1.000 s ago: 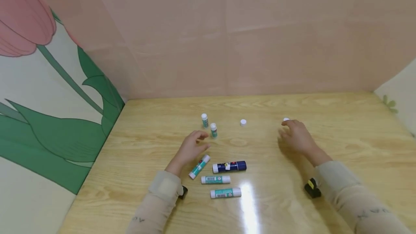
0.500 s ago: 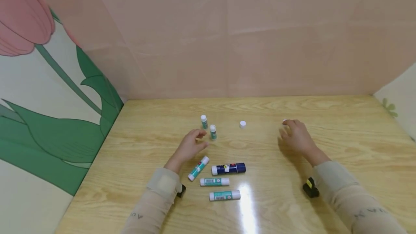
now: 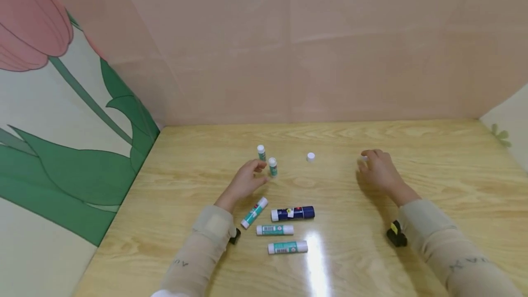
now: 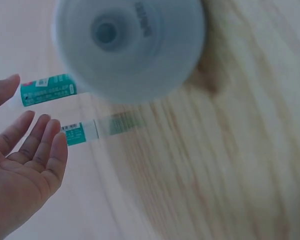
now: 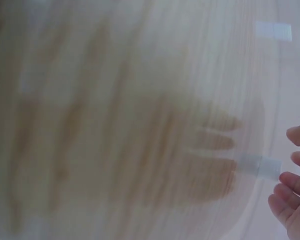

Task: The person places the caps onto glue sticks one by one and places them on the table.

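My left hand (image 3: 245,178) is beside two small upright glue sticks with white caps and teal labels. The nearer glue stick (image 3: 273,168) stands just off my fingertips; the farther glue stick (image 3: 261,152) is partly behind my fingers. In the left wrist view, that hand (image 4: 27,170) shows relaxed fingers with nothing gripped. My right hand (image 3: 378,171) hovers by a small white cap (image 3: 365,158), mostly hidden by the fingers. In the right wrist view, the fingertips are close to this white cap (image 5: 269,168); whether they touch is unclear.
Another white cap (image 3: 311,156) sits between the hands. Nearer lie a tilted teal glue stick (image 3: 254,213), a dark blue glue stick (image 3: 293,213) and two more teal glue sticks, one the middle stick (image 3: 275,230), one the front stick (image 3: 288,247). The wooden table (image 3: 350,260) meets a pink backdrop.
The left hand has shifted slightly right, closer to the nearer upright glue stick. The right hand stays almost where it was and now covers more of the cap. The lying glue sticks have not moved.
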`<state>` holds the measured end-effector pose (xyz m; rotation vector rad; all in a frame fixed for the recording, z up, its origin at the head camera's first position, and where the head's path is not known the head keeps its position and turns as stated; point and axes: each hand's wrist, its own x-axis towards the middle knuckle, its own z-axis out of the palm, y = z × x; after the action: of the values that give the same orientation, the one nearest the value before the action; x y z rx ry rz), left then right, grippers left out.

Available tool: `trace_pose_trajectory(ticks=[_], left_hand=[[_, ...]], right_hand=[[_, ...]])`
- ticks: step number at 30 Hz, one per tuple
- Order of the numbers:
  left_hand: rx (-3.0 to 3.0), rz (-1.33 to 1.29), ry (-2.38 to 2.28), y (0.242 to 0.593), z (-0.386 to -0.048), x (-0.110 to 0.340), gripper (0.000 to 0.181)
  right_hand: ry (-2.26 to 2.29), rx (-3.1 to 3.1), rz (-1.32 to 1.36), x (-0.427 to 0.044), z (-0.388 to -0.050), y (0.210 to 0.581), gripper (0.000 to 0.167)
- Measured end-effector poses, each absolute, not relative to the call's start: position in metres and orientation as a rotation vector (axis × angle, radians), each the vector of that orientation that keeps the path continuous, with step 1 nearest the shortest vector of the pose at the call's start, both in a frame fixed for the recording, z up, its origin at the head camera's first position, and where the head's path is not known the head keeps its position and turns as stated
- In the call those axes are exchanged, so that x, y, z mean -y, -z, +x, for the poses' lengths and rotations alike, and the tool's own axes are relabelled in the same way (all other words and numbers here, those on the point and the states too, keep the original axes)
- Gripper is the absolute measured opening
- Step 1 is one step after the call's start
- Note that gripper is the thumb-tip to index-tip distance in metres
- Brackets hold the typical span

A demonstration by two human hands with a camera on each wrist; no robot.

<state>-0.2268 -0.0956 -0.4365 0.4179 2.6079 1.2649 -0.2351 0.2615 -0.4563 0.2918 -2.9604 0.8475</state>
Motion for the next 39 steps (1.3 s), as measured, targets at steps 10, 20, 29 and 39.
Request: trace_pose_trajectory(ticks=[10, 20, 29, 39], left_hand=[[-2.595, 0.428, -1.254, 0.436, -0.234, 0.092, 0.039], [-2.602, 0.459, -1.249, 0.443, -0.24, 0.089, 0.031], [-2.609, 0.466, -1.234, 0.443, -0.243, 0.088, 0.028], [-2.614, 0.487, -1.197, 0.444, -0.246, 0.087, 0.021]], right_hand=[[-0.772, 2.955, 0.346, -0.264, -0.238, 0.462, 0.035], [-0.743, 2.932, 0.37, -0.261, -0.237, 0.466, 0.031], [-0.742, 2.886, 0.379, -0.256, -0.234, 0.464, 0.018], [-0.783, 2.928, 0.41, -0.253, -0.23, 0.463, 0.014]])
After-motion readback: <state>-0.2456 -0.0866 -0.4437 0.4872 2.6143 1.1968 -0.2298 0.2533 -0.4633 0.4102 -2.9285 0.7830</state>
